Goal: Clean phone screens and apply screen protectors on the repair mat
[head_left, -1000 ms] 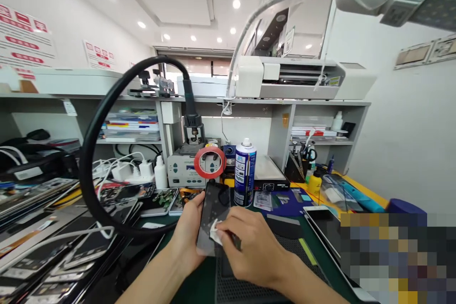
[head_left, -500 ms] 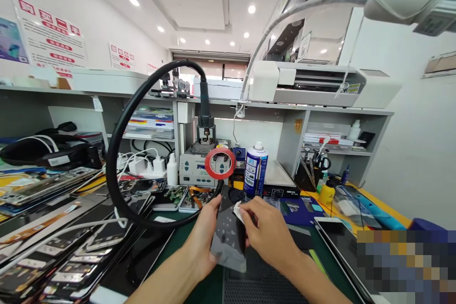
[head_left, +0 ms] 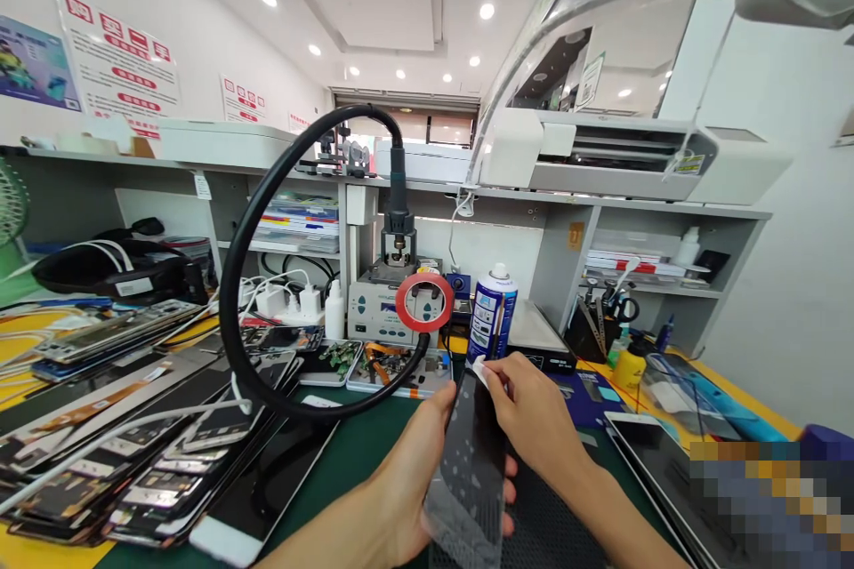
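A dark phone screen [head_left: 472, 440] is held up over the black mat [head_left: 551, 511] in the middle of the green worktop [head_left: 334, 462], its far end near the blue spray can [head_left: 492, 320]; whether it is a bare panel or a whole handset cannot be told from this angle. The left hand [head_left: 417, 462] is wrapped round it, thumb along the left edge and fingertips showing at the right, while the right hand [head_left: 537, 409] pinches a wad of white tissue [head_left: 479, 368] at the screen's upper end, seemingly touching it. Clear film [head_left: 463, 520] spreads over the lower end, and pale specks dot the face. It should be light and stiff, but slick and brittle as glass tends to be, so the long edges look the best place to hold, with even, gentle pressure and no twisting; the film is probably limp and slippery, making a grip down there less sure
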A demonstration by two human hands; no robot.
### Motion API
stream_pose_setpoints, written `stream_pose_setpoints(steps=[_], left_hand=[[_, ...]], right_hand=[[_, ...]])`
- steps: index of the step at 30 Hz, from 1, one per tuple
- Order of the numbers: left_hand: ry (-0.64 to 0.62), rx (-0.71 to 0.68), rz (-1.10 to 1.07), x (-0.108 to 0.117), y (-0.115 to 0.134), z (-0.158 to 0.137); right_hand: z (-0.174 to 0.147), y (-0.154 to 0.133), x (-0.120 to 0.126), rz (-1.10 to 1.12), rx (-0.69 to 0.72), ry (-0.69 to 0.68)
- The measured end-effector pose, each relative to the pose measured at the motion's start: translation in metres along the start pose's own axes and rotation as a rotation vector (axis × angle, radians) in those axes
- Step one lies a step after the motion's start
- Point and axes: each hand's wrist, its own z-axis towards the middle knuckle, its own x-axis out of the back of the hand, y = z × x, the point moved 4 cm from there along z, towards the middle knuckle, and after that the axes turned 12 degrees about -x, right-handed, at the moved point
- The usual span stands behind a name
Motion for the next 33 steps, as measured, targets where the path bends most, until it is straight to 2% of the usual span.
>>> stream_pose_setpoints(steps=[10,13,16,22,28,33], left_hand=[[-0.032,-0.006,0.004,-0.008,0.004,-0.005],[-0.021,0.001,0.015,-0.007,0.005,-0.005],[0.059,-0.014,-0.020,-0.004,0.009,-0.005],[0.219,-0.129,-0.079,0.004,0.024,-0.002],[0.289,-0.199,-0.076,0.009,0.036,-0.001],[0.270,-0.242,-0.111,0.013,0.039,0.002]], right_hand=[[-0.008,-0.012,0.004,-0.046,0.216,0.093],[-0.011,-0.019,0.003,-0.010,0.262,0.048],[-0.018,-0.028,0.001,0.056,0.281,-0.051],[-0.033,-0.043,-0.003,0.180,0.319,-0.197],[-0.047,-0.059,-0.003,0.216,0.415,-0.250],[-0.052,-0.067,0.000,0.279,0.486,-0.209]])
